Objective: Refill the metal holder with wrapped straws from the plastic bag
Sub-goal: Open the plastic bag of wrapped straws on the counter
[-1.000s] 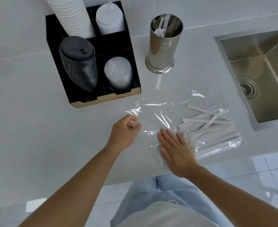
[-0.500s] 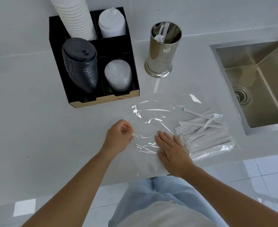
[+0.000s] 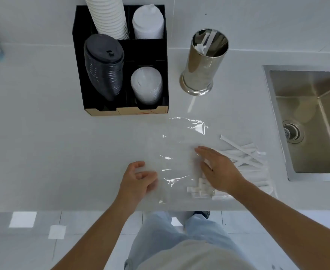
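A clear plastic bag (image 3: pixel 179 151) lies flat on the white counter near its front edge. Its right half holds a pile of white wrapped straws (image 3: pixel 245 158). My left hand (image 3: pixel 138 180) has its fingers curled, pinching the bag's left edge. My right hand (image 3: pixel 218 168) is flat with fingers apart, over the left ends of the straws. I cannot tell whether it is inside the bag or on top of it. The shiny metal holder (image 3: pixel 201 67) stands upright behind the bag, with a couple of wrapped straws (image 3: pixel 207 42) in it.
A black organiser (image 3: pixel 82 61) with stacked paper cups and lids stands at the back left of the holder. A steel sink (image 3: pixel 316 106) is set into the counter at the right. The counter's front edge (image 3: pixel 62 210) runs just below my hands.
My right hand has slid right and forward, from the empty part of the bag onto the straws' ends. My left hand stays at the bag's left edge.
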A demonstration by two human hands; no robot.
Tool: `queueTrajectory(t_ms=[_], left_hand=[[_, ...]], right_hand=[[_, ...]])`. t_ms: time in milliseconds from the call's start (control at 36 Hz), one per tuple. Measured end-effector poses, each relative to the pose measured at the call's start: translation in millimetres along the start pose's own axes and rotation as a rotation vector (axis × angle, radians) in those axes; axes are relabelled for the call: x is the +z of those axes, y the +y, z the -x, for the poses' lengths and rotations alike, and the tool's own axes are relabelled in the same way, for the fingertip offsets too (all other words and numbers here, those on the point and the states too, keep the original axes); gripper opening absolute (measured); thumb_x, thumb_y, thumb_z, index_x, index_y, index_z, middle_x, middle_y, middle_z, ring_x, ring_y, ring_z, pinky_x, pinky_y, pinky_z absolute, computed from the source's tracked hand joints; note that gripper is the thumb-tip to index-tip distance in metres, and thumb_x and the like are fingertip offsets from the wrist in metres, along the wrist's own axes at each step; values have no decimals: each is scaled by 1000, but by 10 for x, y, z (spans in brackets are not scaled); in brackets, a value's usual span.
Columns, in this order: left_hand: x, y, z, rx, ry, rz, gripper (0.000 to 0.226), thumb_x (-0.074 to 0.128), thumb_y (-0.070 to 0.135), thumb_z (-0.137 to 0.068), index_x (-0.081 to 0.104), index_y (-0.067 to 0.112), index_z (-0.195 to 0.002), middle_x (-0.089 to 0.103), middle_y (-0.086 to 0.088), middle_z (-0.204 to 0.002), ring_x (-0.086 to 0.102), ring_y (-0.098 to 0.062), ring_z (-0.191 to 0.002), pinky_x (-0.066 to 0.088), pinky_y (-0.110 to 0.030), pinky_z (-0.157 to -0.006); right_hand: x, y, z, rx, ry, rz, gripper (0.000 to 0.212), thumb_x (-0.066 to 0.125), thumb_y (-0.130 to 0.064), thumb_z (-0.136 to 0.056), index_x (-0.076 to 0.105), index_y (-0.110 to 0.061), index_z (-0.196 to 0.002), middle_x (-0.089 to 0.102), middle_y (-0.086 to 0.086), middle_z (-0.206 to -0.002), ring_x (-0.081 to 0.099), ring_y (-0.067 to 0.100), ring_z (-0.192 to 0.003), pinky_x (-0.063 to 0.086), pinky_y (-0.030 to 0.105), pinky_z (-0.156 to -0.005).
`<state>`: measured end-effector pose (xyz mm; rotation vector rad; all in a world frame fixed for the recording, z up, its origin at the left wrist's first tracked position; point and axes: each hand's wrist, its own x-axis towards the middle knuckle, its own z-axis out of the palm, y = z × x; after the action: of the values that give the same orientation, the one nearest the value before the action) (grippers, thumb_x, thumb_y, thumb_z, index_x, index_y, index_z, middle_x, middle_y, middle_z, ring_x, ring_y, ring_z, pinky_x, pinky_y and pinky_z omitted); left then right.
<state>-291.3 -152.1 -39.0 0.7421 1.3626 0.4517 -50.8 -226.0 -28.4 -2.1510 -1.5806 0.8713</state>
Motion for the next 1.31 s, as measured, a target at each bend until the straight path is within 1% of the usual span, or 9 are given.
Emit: queueTrajectory(t_ms=[278, 472, 556, 722, 861, 972, 1111, 1222, 1306], left_hand=[[299, -299, 316, -150, -79, 79, 36, 76, 19, -82, 65, 3, -112, 71, -10, -88, 65, -21, -76, 55, -30, -73], [614, -519, 564, -161, -43, 395, 37, 68, 23, -77, 66, 9, -111, 74, -9, -104, 70, -19, -95, 53, -34, -88], [707, -614, 618, -169, -11, 480, 27, 64, 14, -88, 64, 6, -114, 74, -10, -104, 71, -20, -92, 51, -35, -91], [898, -722, 677, -155, 19, 384, 28, 66, 3, -87, 65, 5, -115, 73, -14, -107, 71, -18, -95, 58, -26, -83], [1061, -709, 638, -82, 116, 191, 19, 65, -4, -86, 70, -2, -104, 65, -14, -80, 60, -13, -66, 55, -22, -69], [1156, -670, 619, -87, 246, 241, 12, 66, -7, -86, 72, 2, -93, 69, -11, -73, 64, -16, -64, 60, -28, -68], [1207, -654, 596, -92, 262, 282, 8, 65, -4, -87, 70, 0, -91, 69, -16, -77, 64, -20, -71, 61, -35, -76], [1250, -619, 577, -93, 266, 367, 8, 58, -4, -92, 66, -1, -92, 68, -15, -76, 64, -20, -69, 60, -35, -78], [1272, -606, 548, -123, 230, 451, 10, 53, -1, -95, 62, 1, -99, 74, -18, -92, 70, -25, -84, 57, -36, -82]], right_hand=[[-638, 523, -285, -36, 9, 78, 41, 57, 0, -91, 60, -9, -131, 61, 8, -133, 57, 26, -121, 25, 7, -94], [-961, 937, -650, -13, -37, 231, 53, 60, -13, -91, 48, -14, -143, 46, 7, -149, 44, 25, -136, 31, 32, -113], [-1063, 962, -829, -36, -95, 272, 60, 60, -13, -92, 38, -11, -148, 40, 10, -153, 36, 24, -142, 23, 29, -116], [-1124, 913, -1123, 37, -277, 496, 62, 49, -37, -98, 25, -24, -154, 32, 3, -157, 25, 21, -146, 21, 38, -118], [-1094, 818, -1211, -8, -254, 480, 40, 56, -32, -92, 56, -23, -131, 61, 3, -125, 54, 27, -119, 42, 41, -102], [-1100, 818, -1223, -59, -234, 431, 9, 58, -31, -91, 63, -25, -92, 56, -4, -92, 58, 26, -100, 48, 35, -85], [-1204, 830, -1147, -90, -191, 285, 24, 64, -36, -90, 62, -15, -79, 59, -1, -81, 55, 20, -76, 39, 26, -62], [-1352, 815, -1034, -202, -168, 195, 28, 58, -33, -94, 59, -13, -75, 60, 3, -73, 55, 22, -69, 42, 30, -64], [-1420, 753, -918, -272, -147, 174, 30, 56, -31, -96, 55, -12, -73, 57, 4, -67, 51, 20, -62, 40, 27, -62]])
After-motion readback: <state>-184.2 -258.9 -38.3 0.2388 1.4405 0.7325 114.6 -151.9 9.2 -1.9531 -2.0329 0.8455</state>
